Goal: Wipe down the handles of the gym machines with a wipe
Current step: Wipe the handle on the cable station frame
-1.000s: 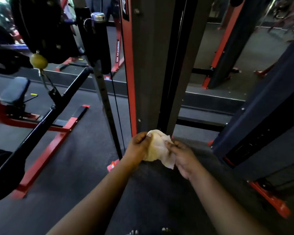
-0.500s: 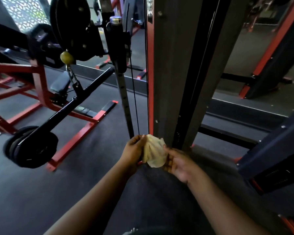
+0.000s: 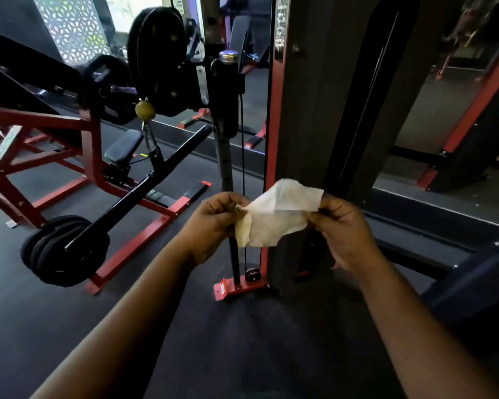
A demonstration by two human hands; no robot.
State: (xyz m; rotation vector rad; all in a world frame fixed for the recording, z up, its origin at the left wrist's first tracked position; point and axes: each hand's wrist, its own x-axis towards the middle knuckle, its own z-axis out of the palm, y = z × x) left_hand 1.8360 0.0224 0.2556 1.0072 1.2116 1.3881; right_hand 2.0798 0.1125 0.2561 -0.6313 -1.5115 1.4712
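Wipe stretched between my two hands in front of the cable machine: my left hand pinches its left edge with curled fingers, and my right hand pinches the right corner, so the sheet hangs spread open in the air between them, its upper corner pointing up and its lower left part folded over and slightly yellowed. Behind the wipe rises the dark upright column of the machine with its red frame post, a thin black cable and a perforated adjustment rail running down to a small pulley at the red base. A black cylindrical handle with a silver cap sits on the rail above my hands, well apart from the wipe. To my left a long black bar slopes down to a stack of black weight plates resting near a red bench frame on the dark rubber floor. A yellowish ball stopper hangs below a large black plate.
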